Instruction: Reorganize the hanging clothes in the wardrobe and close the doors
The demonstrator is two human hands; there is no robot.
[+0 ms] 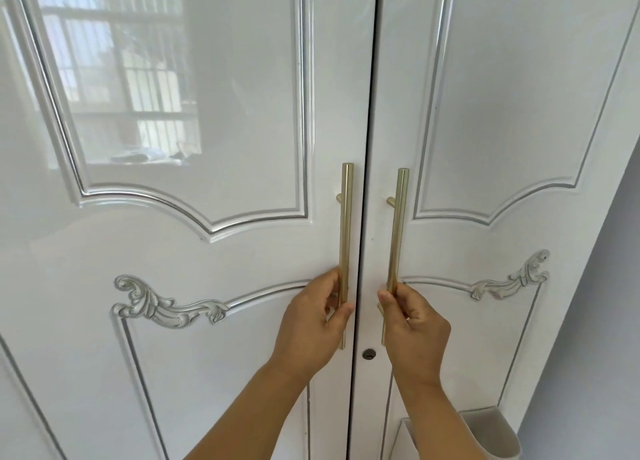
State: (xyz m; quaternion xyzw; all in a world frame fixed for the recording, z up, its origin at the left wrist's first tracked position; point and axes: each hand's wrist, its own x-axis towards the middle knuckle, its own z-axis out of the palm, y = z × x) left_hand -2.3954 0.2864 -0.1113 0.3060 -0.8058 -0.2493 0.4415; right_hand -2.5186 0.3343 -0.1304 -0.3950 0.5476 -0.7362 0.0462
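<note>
Gripping both door handles (pixel 346 224), fingers (pixel 333 288) curled behind

no readable text, no labels, no numbers anywhere

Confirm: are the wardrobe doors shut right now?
Shut: the left door and right door meet along one thin dark seam; no interior shows.

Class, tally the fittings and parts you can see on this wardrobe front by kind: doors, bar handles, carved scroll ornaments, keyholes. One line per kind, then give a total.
Doors: 2, left door and right door
Gold bar handles: 2, left handle gripped by the left hand, right handle gripped by the right hand
Carved scroll ornaments: 2
Keyholes: 1
Total: 7
</note>
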